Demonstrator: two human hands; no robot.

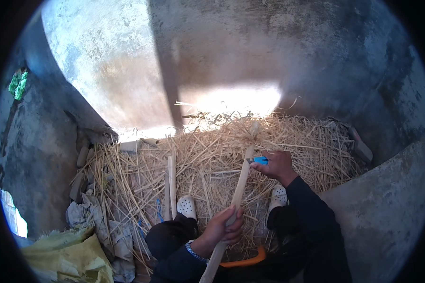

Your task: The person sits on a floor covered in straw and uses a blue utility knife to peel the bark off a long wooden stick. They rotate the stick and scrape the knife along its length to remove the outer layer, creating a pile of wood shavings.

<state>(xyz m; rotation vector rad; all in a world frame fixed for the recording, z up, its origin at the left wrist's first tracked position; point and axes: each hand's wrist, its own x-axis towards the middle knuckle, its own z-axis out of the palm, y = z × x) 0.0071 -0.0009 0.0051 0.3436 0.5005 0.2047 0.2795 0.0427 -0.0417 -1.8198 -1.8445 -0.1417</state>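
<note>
Stick (239,186): long, pale, wooden; slanted from the bottom edge of the view up toward the far straw; held in two places, low and high.
Left hand (224,226): fingers wrapped shut around the lower part of the stick; beaded bracelet (196,252) on the wrist, dark sleeve behind.
Right hand (277,165): higher and farther out than the left; closed on a small blue tool (259,160), pressed against the upper part of the stick; exact kind of tool too small to tell.
Straw (208,160): loose, dry, yellow; spread under and beyond both hands, sunlit at the far edge.
Shoes: two white perforated clogs on the straw, one (187,206) just left of the left hand, one (277,195) just below the right hand.
Knees: dark trousers, bent, either side of the left hand.
Orange handle (245,261): curved, just right of the left wrist, mostly hidden.
Slats (170,186): two thin wooden strips lying upright in the view, left of the left hand.
Rags (97,221): grey crumpled cloth, well left of the left hand.
Sack (66,257): yellow-green, at the lower left, beyond the rags.
Walls (250,52): rough grey concrete beyond the straw and on both sides.
Sandal (361,146): lying at the straw's right edge, well right of the right hand.
</note>
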